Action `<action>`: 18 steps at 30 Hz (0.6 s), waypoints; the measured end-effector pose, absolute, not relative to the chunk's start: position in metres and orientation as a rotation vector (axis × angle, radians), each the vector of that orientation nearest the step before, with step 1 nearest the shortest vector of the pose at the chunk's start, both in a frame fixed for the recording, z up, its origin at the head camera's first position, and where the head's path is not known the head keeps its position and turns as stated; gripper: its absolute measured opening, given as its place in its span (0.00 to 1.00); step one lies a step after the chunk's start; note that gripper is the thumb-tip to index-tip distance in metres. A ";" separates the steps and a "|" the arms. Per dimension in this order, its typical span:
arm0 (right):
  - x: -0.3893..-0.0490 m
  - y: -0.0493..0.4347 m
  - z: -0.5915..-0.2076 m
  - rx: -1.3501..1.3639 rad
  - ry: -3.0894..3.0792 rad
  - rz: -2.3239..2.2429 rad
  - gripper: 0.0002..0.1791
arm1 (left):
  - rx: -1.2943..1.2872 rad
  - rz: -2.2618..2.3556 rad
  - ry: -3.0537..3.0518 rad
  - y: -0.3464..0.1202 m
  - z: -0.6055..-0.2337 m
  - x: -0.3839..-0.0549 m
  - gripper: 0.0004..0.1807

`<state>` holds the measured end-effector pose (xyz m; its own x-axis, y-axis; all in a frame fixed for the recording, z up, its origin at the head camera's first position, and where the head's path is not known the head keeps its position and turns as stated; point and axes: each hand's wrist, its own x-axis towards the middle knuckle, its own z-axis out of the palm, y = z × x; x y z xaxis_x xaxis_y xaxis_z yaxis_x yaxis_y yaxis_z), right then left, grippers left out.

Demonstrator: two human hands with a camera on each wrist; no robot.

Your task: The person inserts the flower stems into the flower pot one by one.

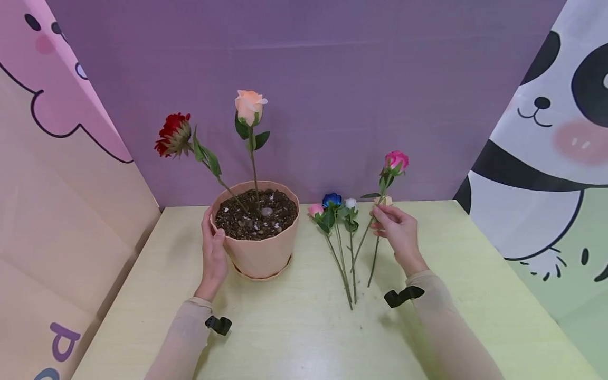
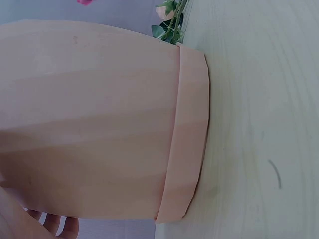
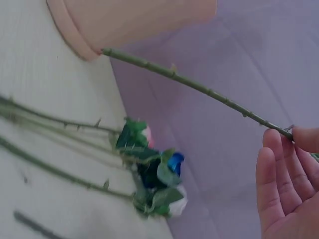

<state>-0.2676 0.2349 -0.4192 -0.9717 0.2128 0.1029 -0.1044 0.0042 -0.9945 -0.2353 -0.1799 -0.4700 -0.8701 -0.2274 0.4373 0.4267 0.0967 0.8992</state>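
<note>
My left hand (image 1: 214, 254) holds the left side of a pink flower pot (image 1: 256, 256), its thumb near the rim. In the left wrist view the pot wall (image 2: 94, 119) hides most of that hand. Dark soil (image 1: 237, 226) fills the pot. A red flower (image 1: 173, 135) leans left out of it, and a peach rose (image 1: 250, 107) stands nearly upright. My right hand (image 1: 401, 236) pinches the stem of a magenta rose (image 1: 396, 161), raised over the table. In the right wrist view the thorny stem (image 3: 199, 88) slants from the fingertips, its bare end overlapping the pot's base.
Right of the pot lie a pink rose (image 1: 315, 210), a blue rose (image 1: 331, 200) and a white rose (image 1: 350, 203), stems toward me. A cream rose (image 1: 383, 200) lies behind my right hand. A purple wall (image 1: 332, 105) backs the table (image 1: 285, 327).
</note>
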 end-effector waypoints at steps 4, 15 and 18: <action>-0.267 0.226 -0.411 -0.059 -2.023 2.078 0.20 | -0.203 -1.830 -1.903 -0.180 -0.470 -0.236 0.39; -0.262 0.202 -0.396 0.135 -1.792 2.159 0.05 | -0.192 -1.831 -1.919 -0.181 -0.471 -0.236 0.40; -0.261 0.194 -0.393 0.184 -1.737 2.161 0.08 | -0.186 -1.830 -1.930 -0.181 -0.471 -0.236 0.40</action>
